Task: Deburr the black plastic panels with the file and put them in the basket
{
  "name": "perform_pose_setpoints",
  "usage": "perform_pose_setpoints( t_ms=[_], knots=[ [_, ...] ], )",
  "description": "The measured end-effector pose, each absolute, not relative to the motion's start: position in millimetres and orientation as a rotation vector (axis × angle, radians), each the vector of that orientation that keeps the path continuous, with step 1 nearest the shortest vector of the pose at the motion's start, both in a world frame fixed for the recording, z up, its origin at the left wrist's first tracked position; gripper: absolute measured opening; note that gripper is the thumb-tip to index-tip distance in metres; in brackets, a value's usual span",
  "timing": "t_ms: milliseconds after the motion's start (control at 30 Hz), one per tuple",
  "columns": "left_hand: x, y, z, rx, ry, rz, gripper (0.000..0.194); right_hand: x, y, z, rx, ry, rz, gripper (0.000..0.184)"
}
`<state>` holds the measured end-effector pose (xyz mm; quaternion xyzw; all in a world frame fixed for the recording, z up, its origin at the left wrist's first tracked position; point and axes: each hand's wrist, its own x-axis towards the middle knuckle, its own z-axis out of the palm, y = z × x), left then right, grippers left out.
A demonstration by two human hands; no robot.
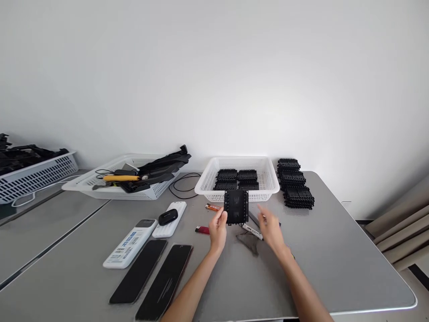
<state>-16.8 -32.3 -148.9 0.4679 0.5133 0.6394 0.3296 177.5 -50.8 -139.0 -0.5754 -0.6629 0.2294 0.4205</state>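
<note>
Upright in my left hand [217, 230] is a square black plastic plate [236, 206] with toothed side edges, pinched at its left side between thumb and fingers. My right hand [271, 230] hovers to the right of the plate, apart from it, index finger stretched out and slightly blurred; nothing shows in it. A white marker pen [252, 231] lies on the table between the hands. Near my left hand are a red lighter [202, 230] and an orange lighter [212, 207]. Behind the plate, a white basket [273, 185] holds several stacks of similar black plates [247, 175].
More black plates are stacked [298, 197] right of the basket. To the left lie two dark phones [139, 270], two white power banks [130, 245] and a black earbud case [168, 217]. Another white basket [156, 192] holds black parts and a yellow-handled tool [121, 178]. A black cable [182, 197] loops nearby.
</note>
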Motion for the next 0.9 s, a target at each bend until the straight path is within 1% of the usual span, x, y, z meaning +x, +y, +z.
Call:
perform_pose_setpoints(
  t_ms=[67, 100, 133, 200, 267, 367, 500, 567, 633, 800, 833, 900],
  knots=[
    [-19, -31, -138, 1.380, 1.293, 1.548, 0.053, 191, -40, -121, -1.336, -1.448, 0.744, 0.048],
    [-19, -31, -131, 1.463, 1.266, 1.485, 0.050, 197, -34, -111, -1.277, -1.434, 0.828, 0.050],
    [-18, -30, -122, 1.557, 1.239, 1.404, 0.047, 202, -28, -102, -1.222, -1.481, 0.909, 0.049],
    [-14, -25, -102, 1.726, 1.264, 1.316, 0.040, 210, -15, -85, -1.168, -1.619, 1.008, 0.040],
    [-8, -16, -80, 1.856, 1.311, 1.257, 0.037, 217, 0, -73, -1.205, -1.668, 1.003, 0.034],
    [-3, 14, -48, 1.880, 1.351, 1.235, 0.035, 222, 30, -61, -1.272, -1.669, 0.971, 0.031],
    [-3, 75, -26, 1.882, 1.325, 1.107, 0.048, 222, 80, -53, -1.584, -1.532, 0.807, 0.030],
    [-1, 107, -28, 1.894, 1.467, 1.045, 0.042, 219, 105, -54, -1.672, -1.503, 0.788, 0.026],
    [2, 135, -39, 1.919, 1.641, 0.866, 0.038, 213, 126, -58, -1.770, -1.487, 0.794, 0.023],
    [8, 175, -78, 1.935, 1.734, 0.570, 0.036, 194, 156, -79, -2.063, -1.450, 0.899, 0.012],
    [9, 179, -84, 1.938, 1.749, 0.514, 0.037, 190, 160, -84, -2.116, -1.441, 0.942, 0.014],
    [9, 185, -94, 1.945, 1.789, 0.415, 0.042, 185, 167, -93, -2.199, -1.429, 1.038, 0.028]
  ],
)
